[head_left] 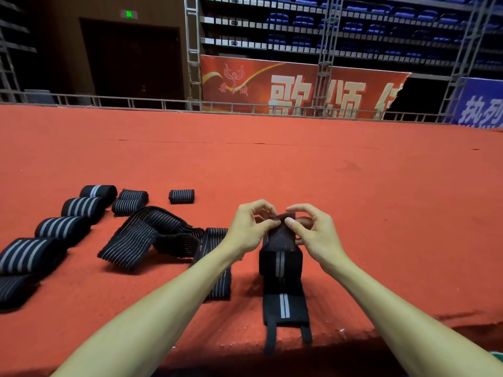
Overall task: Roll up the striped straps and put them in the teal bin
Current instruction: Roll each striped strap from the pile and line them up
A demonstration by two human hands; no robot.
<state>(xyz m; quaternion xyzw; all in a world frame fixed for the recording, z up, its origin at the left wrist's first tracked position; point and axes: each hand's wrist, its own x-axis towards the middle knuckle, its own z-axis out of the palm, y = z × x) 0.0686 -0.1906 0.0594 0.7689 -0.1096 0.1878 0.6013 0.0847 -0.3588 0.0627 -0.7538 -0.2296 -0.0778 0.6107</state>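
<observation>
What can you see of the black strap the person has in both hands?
The black strap looks like stretchy woven fabric, with pale grey stripes down its middle. Its far end, a fuzzy dark patch, is lifted and pinched by the left hand and the right hand. The rest lies unrolled, running towards the camera on the red carpet. Two narrow black tails at its near end hang over the carpet's edge.

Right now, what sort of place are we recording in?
Probably an indoor arena or event hall. Tiers of blue seats rise at the back, a red banner stands behind a metal truss, and red carpet covers what looks like a raised stage.
</observation>
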